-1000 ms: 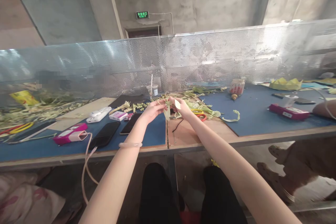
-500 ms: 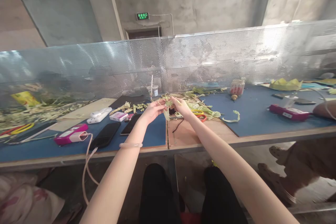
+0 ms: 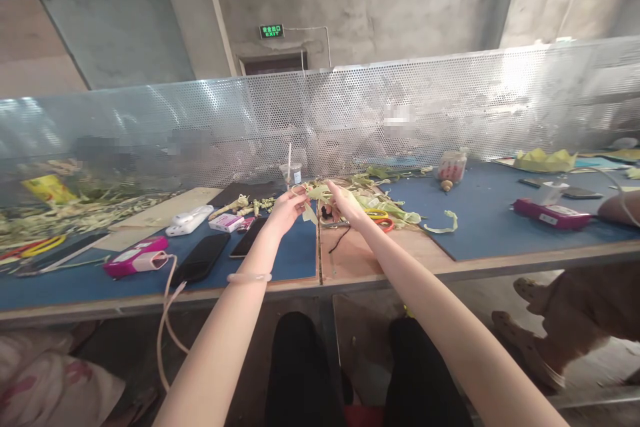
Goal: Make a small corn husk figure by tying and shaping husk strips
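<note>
My left hand [image 3: 289, 209], with a pale bangle on its wrist, is closed on a pale green leaf strip [image 3: 310, 213] whose end hangs below the fingers. My right hand [image 3: 346, 204] is closed at the strip's other side, its thumb up and its fingertips partly hidden. Behind both hands lies a heap of pale leaf strips [image 3: 367, 192]. Beside the right wrist are scissors [image 3: 382, 220] with yellow and red handles. A dark cord [image 3: 340, 239] trails on the bare wood below the hands.
Left of my hands are phones [image 3: 201, 258], a magenta device [image 3: 135, 255] with a cable, a white case [image 3: 189, 219] and a small box [image 3: 226, 221]. A cup with a straw [image 3: 291, 175] stands behind. At right, a bottle [image 3: 452, 167] and another person's hand [image 3: 620, 209].
My left hand has moved slightly left, away from the right hand. The leaf strip between them shows more, its loose end now hanging nearer the left fingers.
</note>
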Demonstrator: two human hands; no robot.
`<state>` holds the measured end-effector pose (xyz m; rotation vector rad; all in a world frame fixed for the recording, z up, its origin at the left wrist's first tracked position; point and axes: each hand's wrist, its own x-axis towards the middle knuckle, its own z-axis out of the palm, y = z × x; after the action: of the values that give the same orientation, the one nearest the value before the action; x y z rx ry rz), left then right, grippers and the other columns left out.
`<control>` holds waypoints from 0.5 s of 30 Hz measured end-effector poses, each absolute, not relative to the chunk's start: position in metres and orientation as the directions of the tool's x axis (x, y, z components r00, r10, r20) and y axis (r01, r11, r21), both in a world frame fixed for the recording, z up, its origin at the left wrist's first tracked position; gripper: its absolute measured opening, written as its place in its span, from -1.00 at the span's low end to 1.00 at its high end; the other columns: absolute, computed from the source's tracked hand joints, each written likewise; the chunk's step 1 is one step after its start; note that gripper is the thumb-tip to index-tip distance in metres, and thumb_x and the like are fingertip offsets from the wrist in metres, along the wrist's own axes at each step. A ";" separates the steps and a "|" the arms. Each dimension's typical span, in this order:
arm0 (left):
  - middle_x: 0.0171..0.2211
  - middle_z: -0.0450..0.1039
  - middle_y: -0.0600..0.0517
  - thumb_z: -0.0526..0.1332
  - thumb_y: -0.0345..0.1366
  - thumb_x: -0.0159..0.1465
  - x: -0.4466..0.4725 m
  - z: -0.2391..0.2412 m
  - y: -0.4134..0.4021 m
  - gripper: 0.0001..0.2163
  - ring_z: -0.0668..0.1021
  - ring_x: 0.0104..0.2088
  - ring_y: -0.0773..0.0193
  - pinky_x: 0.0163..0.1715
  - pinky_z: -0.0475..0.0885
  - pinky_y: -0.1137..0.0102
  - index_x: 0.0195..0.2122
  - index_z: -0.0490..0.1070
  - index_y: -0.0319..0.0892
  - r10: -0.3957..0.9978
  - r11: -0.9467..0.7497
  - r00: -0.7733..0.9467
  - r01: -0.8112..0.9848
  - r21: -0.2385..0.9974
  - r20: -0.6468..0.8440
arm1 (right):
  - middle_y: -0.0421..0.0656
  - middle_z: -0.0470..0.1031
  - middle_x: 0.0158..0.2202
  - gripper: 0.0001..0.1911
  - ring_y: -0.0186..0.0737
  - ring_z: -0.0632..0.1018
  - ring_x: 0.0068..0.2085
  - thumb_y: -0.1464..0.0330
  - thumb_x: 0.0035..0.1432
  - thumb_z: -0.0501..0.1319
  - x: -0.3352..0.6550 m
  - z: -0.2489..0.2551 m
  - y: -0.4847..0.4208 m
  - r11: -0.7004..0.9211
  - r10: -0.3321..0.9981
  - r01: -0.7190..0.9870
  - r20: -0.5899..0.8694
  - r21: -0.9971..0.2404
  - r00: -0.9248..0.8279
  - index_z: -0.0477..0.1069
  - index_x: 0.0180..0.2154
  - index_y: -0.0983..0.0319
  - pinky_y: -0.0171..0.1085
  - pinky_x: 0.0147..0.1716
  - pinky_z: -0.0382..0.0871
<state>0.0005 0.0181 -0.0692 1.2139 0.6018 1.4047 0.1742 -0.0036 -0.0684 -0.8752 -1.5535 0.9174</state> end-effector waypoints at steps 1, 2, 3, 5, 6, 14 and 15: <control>-0.26 0.52 -0.01 0.31 -0.49 -0.04 -0.001 -0.070 0.020 -0.76 0.51 -0.43 0.41 -0.37 0.40 0.47 -0.30 0.50 -0.22 0.934 -0.249 0.134 -0.418 0.874 0.330 | -0.26 0.38 -0.67 -0.49 -0.41 0.28 -0.76 -0.08 0.10 0.01 0.174 -0.069 -0.003 0.422 0.897 0.035 0.412 -0.906 -0.156 0.34 -0.28 0.24 -0.36 -0.72 0.17; -0.27 0.53 -0.01 0.31 -0.50 -0.05 -0.002 -0.070 0.022 -0.78 0.50 -0.44 0.42 -0.37 0.40 0.47 -0.32 0.50 -0.22 0.937 -0.255 0.109 -0.431 0.866 0.331 | -0.26 0.39 -0.65 -0.49 -0.41 0.28 -0.76 -0.06 0.09 0.05 0.173 -0.070 -0.002 0.412 0.900 0.012 0.405 -0.911 -0.159 0.31 -0.19 0.24 -0.37 -0.73 0.16; -0.28 0.53 0.00 0.31 -0.50 -0.05 -0.003 -0.071 0.023 -0.78 0.50 -0.46 0.43 -0.38 0.40 0.47 -0.34 0.49 -0.22 0.941 -0.260 0.087 -0.440 0.860 0.328 | -0.27 0.39 -0.65 -0.48 -0.42 0.27 -0.76 -0.04 0.09 0.08 0.173 -0.070 -0.001 0.400 0.904 -0.004 0.395 -0.916 -0.165 0.28 -0.13 0.24 -0.38 -0.75 0.14; -0.32 0.53 0.00 0.31 -0.51 -0.07 -0.004 -0.072 0.026 -0.79 0.50 -0.48 0.43 -0.40 0.39 0.48 -0.36 0.49 -0.22 0.947 -0.267 0.042 -0.446 0.854 0.318 | -0.27 0.36 -0.66 -0.50 -0.45 0.22 -0.77 -0.03 0.09 0.09 0.173 -0.071 0.001 0.366 0.911 -0.005 0.359 -0.931 -0.203 0.29 -0.15 0.25 -0.41 -0.78 0.06; -0.35 0.53 0.01 0.31 -0.51 -0.08 -0.004 -0.072 0.027 -0.78 0.49 -0.49 0.43 -0.40 0.39 0.48 -0.36 0.48 -0.23 0.950 -0.271 0.021 -0.441 0.855 0.311 | -0.27 0.33 -0.68 -0.51 -0.47 0.18 -0.77 -0.04 0.10 0.07 0.173 -0.072 0.001 0.336 0.915 0.005 0.325 -0.942 -0.238 0.32 -0.21 0.26 -0.42 -0.80 0.01; -0.46 0.51 0.01 0.34 -0.47 -0.12 -0.003 -0.075 0.027 -0.77 0.49 -0.51 0.38 -0.43 0.37 0.45 -0.38 0.46 -0.25 0.953 -0.299 -0.079 -0.367 0.881 0.291 | -0.30 0.19 -0.69 -0.35 -0.53 -0.04 -0.73 -0.11 0.16 -0.16 0.181 -0.070 0.000 -0.039 0.711 -0.012 -0.019 -0.999 -0.703 0.38 -0.35 0.30 -0.44 -0.78 -0.13; -0.48 0.50 0.01 0.34 -0.47 -0.13 -0.003 -0.075 0.027 -0.77 0.49 -0.51 0.37 -0.44 0.36 0.45 -0.38 0.46 -0.25 0.953 -0.303 -0.094 -0.357 0.884 0.289 | -0.30 0.22 -0.67 -0.41 -0.52 -0.01 -0.72 -0.07 0.18 -0.11 0.182 -0.070 -0.001 -0.049 0.689 -0.022 -0.018 -0.999 -0.724 0.38 -0.30 0.30 -0.45 -0.77 -0.10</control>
<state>-0.0034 0.0271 -0.0752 1.1118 0.7881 1.6114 0.1819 -0.0010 -0.0695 -0.7077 -1.7236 1.8257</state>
